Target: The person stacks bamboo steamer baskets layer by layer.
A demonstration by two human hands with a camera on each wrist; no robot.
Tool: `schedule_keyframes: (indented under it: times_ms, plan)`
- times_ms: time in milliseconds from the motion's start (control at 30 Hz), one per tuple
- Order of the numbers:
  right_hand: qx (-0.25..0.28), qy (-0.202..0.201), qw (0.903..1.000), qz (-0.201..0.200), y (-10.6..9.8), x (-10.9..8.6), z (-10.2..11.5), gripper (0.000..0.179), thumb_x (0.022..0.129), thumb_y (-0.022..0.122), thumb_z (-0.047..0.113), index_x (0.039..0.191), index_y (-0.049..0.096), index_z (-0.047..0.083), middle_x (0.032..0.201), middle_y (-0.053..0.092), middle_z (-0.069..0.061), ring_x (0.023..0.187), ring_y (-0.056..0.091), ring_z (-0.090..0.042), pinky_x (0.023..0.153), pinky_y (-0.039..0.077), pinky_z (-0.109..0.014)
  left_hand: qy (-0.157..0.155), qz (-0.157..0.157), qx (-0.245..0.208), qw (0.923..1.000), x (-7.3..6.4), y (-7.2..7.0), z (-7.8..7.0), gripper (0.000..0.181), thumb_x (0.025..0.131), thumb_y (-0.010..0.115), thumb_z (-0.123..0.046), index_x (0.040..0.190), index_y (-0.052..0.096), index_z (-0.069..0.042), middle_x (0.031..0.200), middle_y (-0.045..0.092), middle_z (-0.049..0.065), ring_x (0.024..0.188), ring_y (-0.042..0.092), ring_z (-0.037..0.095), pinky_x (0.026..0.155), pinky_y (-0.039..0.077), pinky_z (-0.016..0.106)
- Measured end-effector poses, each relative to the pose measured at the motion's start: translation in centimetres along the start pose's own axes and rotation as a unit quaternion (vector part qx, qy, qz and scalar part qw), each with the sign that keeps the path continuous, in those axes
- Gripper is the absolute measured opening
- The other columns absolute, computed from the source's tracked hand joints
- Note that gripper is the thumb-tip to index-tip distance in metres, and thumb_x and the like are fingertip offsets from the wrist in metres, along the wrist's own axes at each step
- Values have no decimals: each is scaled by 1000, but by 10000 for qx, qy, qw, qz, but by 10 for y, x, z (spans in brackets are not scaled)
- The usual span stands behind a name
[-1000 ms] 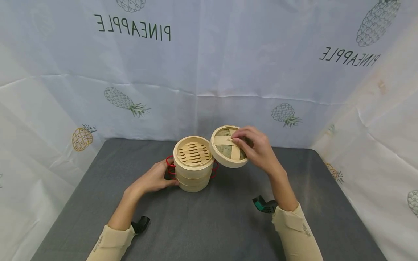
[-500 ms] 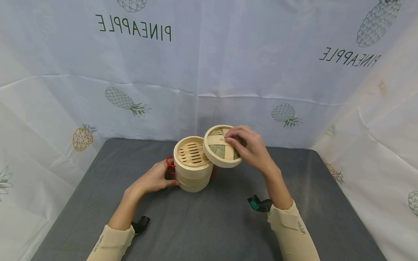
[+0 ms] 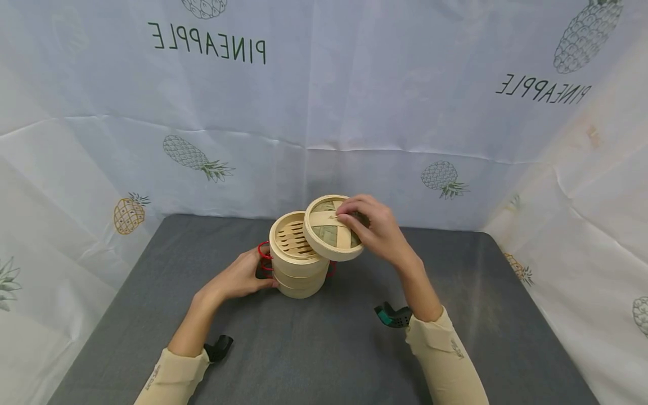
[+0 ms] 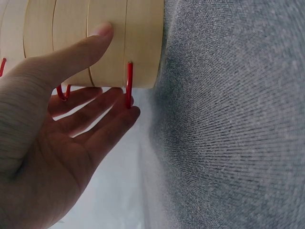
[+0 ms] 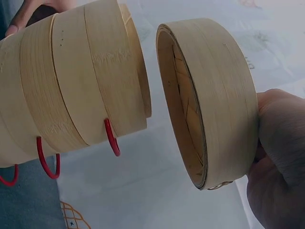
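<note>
A stacked bamboo steamer (image 3: 300,271) with red loop handles stands on the table, its slatted top tier (image 3: 289,236) partly showing. My left hand (image 3: 244,275) steadies it from the left, with the thumb (image 4: 86,52) across the front and the other fingers behind, by the red loops. My right hand (image 3: 377,228) pinches the small loop on top of the bamboo lid (image 3: 324,219). Tilted, the lid overlaps the right part of the steamer's opening in the head view. A gap shows between the lid (image 5: 217,95) and the steamer (image 5: 71,81) in the right wrist view.
Dark grey cloth covers the table (image 3: 304,354). Behind it and at both sides hangs a white curtain (image 3: 354,112) printed with pineapples; its lower part is close behind the steamer. Each wrist wears a black camera mount (image 3: 392,315).
My right hand has carried the lid leftward, from beside the steamer's right rim to over the right part of its opening. The left hand and the steamer have stayed in place.
</note>
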State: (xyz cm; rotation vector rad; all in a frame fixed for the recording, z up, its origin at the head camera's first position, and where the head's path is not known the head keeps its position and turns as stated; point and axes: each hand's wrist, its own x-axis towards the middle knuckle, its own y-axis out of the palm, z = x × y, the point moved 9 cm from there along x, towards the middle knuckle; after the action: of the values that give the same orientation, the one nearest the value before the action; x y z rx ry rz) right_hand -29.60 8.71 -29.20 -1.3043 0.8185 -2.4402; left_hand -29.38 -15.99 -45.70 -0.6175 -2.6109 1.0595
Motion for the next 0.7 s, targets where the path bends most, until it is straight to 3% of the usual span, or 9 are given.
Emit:
schedule_keyframes:
  times_ms: [700]
  plan:
    - [56,-74,9999,60,33,12,2,8,98,78,2,105,80,2,111,78,-13,111,71,-29,98,61,-42,39,-19,-108,9999,0,0,-1,60,87,93,-15,138,62,-7,131,73,14,116,76,30,97,65,44]
